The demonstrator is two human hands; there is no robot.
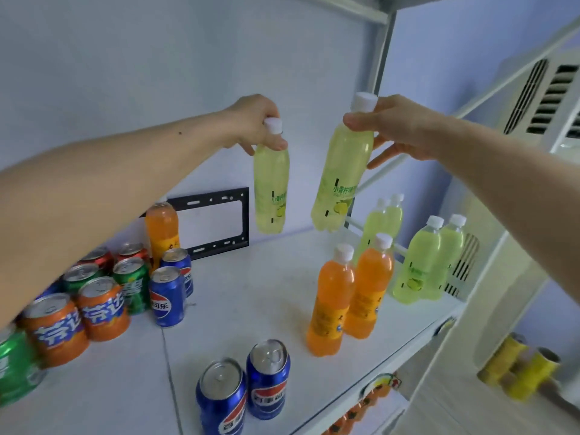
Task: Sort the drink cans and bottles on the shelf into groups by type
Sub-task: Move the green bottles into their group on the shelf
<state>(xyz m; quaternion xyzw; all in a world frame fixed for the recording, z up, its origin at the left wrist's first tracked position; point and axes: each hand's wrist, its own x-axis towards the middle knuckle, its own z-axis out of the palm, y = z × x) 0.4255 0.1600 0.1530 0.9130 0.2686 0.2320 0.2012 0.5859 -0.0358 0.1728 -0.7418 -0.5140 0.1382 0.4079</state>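
Two lime bottles hang in the air above the white shelf (257,296), the left bottle (271,189) gripped at its neck by the left hand (255,124), the right bottle (343,177) by the right hand (398,127) fingers, near four lime bottles (420,265) standing at right.

wall (125,73): pale blue, plain | black metal bracket (216,221): leans against wall | air conditioner (543,98): white, vented, right | light: soft, even
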